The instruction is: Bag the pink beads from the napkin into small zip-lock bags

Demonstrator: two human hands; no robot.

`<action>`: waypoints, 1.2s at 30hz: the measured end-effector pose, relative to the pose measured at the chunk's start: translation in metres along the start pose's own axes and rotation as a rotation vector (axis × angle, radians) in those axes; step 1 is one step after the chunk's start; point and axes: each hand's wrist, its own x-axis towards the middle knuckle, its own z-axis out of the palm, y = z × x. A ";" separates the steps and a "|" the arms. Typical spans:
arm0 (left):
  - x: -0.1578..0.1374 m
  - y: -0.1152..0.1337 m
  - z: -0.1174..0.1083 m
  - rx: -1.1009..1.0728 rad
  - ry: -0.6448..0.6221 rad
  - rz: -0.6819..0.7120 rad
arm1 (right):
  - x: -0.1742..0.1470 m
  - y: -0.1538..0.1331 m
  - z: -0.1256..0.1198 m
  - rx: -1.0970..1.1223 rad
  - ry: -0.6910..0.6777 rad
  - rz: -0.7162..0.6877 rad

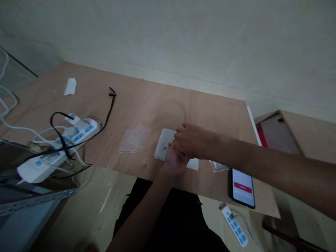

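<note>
My two hands meet over the near edge of a small white tray (160, 148) with rounded corners. Small red pieces (165, 147) lie in the tray beside my fingers. My left hand (175, 161) comes from below with its fingers curled inward. Across it from the right reaches my right hand (191, 140), closed, its fingers bent down. Something thin with a pinkish edge seems to show between the hands, but they cover most of it. A white piece of paper (193, 164) sticks out under them. Flat clear zip bags (135, 140) with red lines lie left of the tray.
Clear plastic (218, 166) and a lit phone (242, 189) lie at the right, under and beside my right forearm. A power strip (78, 131) with tangled cables stands at the left. A white scrap (70, 86) lies farther back. Another power strip (235, 225) is below the table.
</note>
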 end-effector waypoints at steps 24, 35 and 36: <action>0.032 0.002 -0.024 1.589 0.018 0.791 | -0.107 0.048 0.109 -0.299 0.495 0.922; 0.026 0.007 -0.030 1.547 0.071 0.883 | -0.109 0.045 0.108 -0.295 0.450 0.924; 0.023 0.010 -0.034 1.535 0.089 0.892 | -0.110 0.045 0.108 -0.279 0.452 0.929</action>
